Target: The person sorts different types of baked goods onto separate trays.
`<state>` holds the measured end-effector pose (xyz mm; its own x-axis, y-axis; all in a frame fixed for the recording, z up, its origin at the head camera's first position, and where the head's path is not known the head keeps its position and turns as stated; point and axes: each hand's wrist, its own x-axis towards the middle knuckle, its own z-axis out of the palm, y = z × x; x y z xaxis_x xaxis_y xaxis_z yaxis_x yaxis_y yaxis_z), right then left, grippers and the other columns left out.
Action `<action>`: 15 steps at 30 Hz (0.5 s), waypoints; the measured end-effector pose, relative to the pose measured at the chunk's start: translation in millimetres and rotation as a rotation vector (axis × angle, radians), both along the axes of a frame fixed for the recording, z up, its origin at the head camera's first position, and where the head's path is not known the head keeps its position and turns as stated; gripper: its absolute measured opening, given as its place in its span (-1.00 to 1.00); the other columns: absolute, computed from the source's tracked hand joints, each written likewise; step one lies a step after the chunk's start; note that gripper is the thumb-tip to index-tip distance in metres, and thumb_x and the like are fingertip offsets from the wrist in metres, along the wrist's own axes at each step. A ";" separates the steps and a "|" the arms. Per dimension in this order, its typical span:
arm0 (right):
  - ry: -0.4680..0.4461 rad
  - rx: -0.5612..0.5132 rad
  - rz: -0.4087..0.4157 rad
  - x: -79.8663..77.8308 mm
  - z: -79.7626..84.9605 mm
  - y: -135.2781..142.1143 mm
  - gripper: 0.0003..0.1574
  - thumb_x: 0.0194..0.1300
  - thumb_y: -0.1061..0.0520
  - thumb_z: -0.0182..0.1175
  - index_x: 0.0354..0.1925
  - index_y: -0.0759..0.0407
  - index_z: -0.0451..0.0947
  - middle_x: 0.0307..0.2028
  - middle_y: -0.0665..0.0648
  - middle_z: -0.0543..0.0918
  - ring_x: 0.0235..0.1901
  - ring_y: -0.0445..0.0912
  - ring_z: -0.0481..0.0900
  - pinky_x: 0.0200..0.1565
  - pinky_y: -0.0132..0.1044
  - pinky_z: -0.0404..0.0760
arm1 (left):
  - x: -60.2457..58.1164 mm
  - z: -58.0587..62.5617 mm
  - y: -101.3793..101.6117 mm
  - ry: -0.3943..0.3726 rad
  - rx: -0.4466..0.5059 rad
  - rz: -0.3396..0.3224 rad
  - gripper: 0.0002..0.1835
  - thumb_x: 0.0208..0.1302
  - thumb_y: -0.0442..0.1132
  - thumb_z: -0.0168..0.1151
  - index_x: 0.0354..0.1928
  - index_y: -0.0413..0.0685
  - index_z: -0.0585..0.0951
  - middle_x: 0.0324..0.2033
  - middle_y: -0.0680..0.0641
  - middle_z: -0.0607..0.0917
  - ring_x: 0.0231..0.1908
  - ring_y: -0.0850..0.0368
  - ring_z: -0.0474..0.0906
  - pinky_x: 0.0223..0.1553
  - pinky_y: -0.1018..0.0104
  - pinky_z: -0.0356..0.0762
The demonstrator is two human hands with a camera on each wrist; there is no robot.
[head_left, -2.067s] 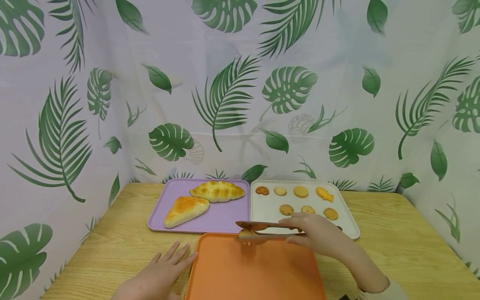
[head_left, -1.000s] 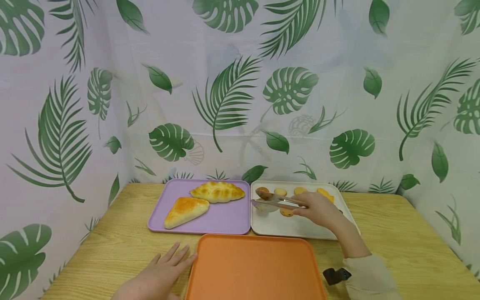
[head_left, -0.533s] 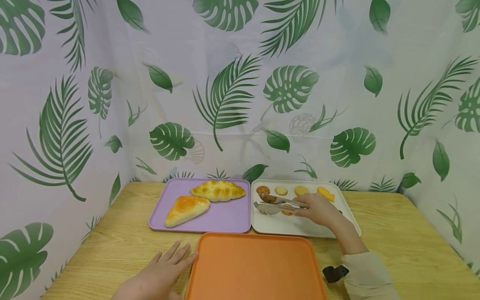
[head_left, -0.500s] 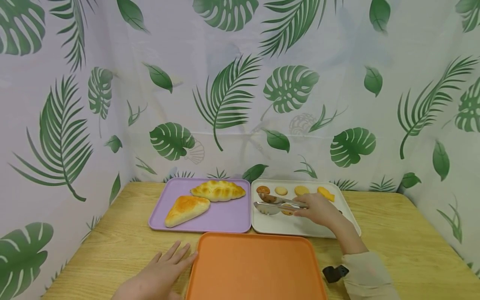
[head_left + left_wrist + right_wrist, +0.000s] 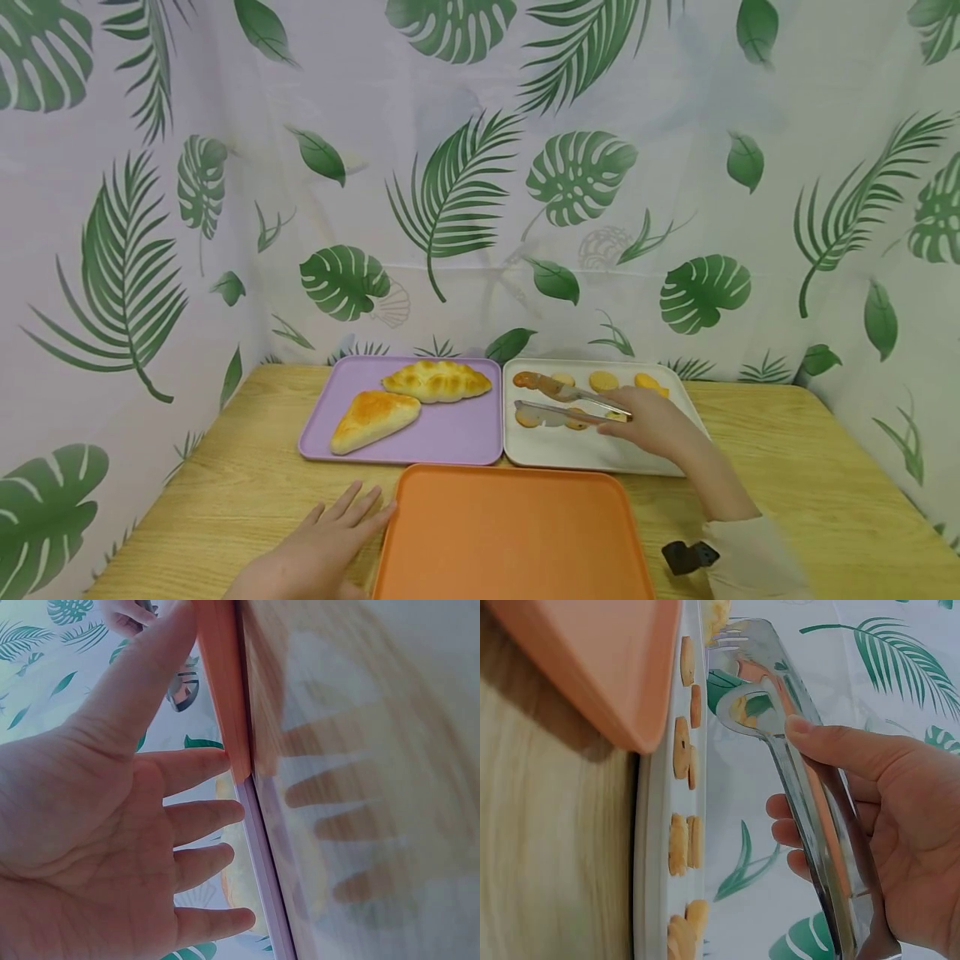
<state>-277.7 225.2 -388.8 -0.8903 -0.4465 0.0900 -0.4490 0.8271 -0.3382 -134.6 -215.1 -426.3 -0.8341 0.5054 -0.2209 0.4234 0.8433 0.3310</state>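
My right hand [image 5: 654, 423] grips a pair of metal tongs [image 5: 576, 395] over the white tray [image 5: 570, 458]. In the right wrist view, thumb and fingers wrap the tongs [image 5: 826, 817], whose two arms stand apart with nothing visibly clamped. Below the tong ends a round cookie [image 5: 527, 418] lies at the left of the tray's front row, partly covered by them. My left hand [image 5: 318, 537] lies with fingers spread, its index fingertip at the left edge of the orange tray [image 5: 510, 533]. The left wrist view shows the palm [image 5: 97, 825] with straight fingers.
On the purple tray [image 5: 457, 446] at back left lie a triangular bread [image 5: 373, 422] and a braided bread [image 5: 437, 382]. Several more cookies share the white tray, including a round one [image 5: 603, 382] and a fish-shaped one [image 5: 649, 383]. A leaf-patterned curtain [image 5: 480, 317] stands behind the table.
The tongs carried a cookie from above the orange tray's far edge to the white tray. Their arms have since spread, leaving it there, and the right hand shifted slightly right. The left hand stayed put.
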 end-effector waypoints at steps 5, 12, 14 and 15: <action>0.079 -0.002 -0.004 17.4 5.3 13.3 -0.36 0.20 0.02 0.34 0.17 0.34 0.52 -0.06 0.27 0.69 -0.17 0.14 0.64 -0.18 -0.04 0.62 | -0.2 1.2 1.2 -0.015 0.001 0.005 0.07 -0.07 0.26 0.41 0.47 -0.02 0.23 0.47 -0.27 0.18 0.47 -0.37 -0.02 0.25 -0.48 0.13; 0.178 0.009 -0.046 50.8 2.9 36.8 -0.38 0.14 0.01 0.39 0.10 0.30 0.56 -0.25 0.15 0.66 -0.32 -0.06 0.56 -0.32 -0.17 0.54 | 0.1 2.4 2.6 -0.017 -0.002 0.001 0.08 -0.07 0.26 0.41 0.47 -0.05 0.23 0.47 -0.27 0.18 0.47 -0.38 -0.02 0.24 -0.49 0.14; 0.191 0.018 -0.074 62.0 0.1 43.7 -0.34 0.12 0.00 0.40 0.14 0.27 0.54 -0.31 0.09 0.63 -0.37 -0.10 0.51 -0.36 -0.22 0.51 | 0.5 1.9 2.4 -0.009 0.002 -0.002 0.07 -0.06 0.26 0.40 0.47 -0.06 0.24 0.47 -0.28 0.19 0.46 -0.39 -0.02 0.23 -0.49 0.14; 0.196 0.025 -0.083 67.2 -1.4 47.3 -0.32 0.12 0.00 0.41 0.15 0.28 0.53 -0.30 0.10 0.63 -0.38 -0.12 0.49 -0.38 -0.23 0.50 | 0.6 1.5 2.1 -0.008 0.005 -0.003 0.07 -0.06 0.25 0.40 0.46 -0.07 0.24 0.47 -0.28 0.19 0.46 -0.39 -0.01 0.23 -0.50 0.14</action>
<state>-210.5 272.5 -390.1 -0.8907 -0.3765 0.2549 -0.4341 0.8710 -0.2302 -134.0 -213.0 -424.8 -0.8309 0.5092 -0.2245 0.4235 0.8403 0.3385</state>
